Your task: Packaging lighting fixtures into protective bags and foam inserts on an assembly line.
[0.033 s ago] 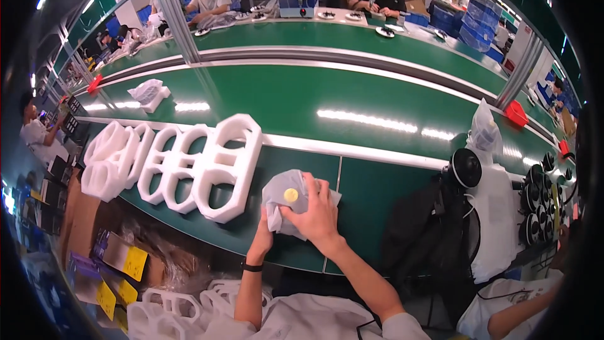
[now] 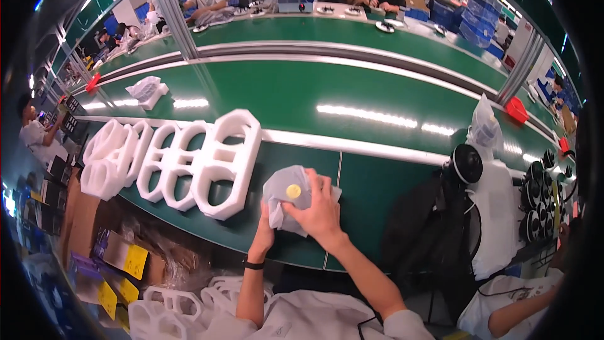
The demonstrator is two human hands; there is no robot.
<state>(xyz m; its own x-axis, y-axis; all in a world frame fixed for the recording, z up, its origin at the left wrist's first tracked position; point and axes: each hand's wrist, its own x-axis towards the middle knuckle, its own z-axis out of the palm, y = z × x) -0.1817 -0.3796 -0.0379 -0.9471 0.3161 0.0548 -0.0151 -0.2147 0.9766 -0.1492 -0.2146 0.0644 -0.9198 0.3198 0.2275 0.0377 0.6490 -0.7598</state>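
Both my hands hold a rounded object wrapped in a whitish bag (image 2: 284, 180), with a round yellow sticker (image 2: 293, 191) on its upper face. My left hand (image 2: 265, 232) supports it from the near left side, its fingers mostly hidden behind the bag. Across the right side, my right hand (image 2: 321, 215) is spread over the wrap, with the thumb pressed just below the sticker. What the bag contains cannot be seen. To the left of the bundle, white foam trays (image 2: 250, 151) with oval openings stand in a row on the green worktable (image 2: 289, 249).
Beyond a metal rail lies a green bench surface (image 2: 283, 94) with another bagged item (image 2: 146, 90) at left. On the right are a black round device (image 2: 465, 164), dark fabric (image 2: 412, 226) and a red bin (image 2: 516, 111). More foam trays (image 2: 167, 305) lie below the table. Other people work opposite.
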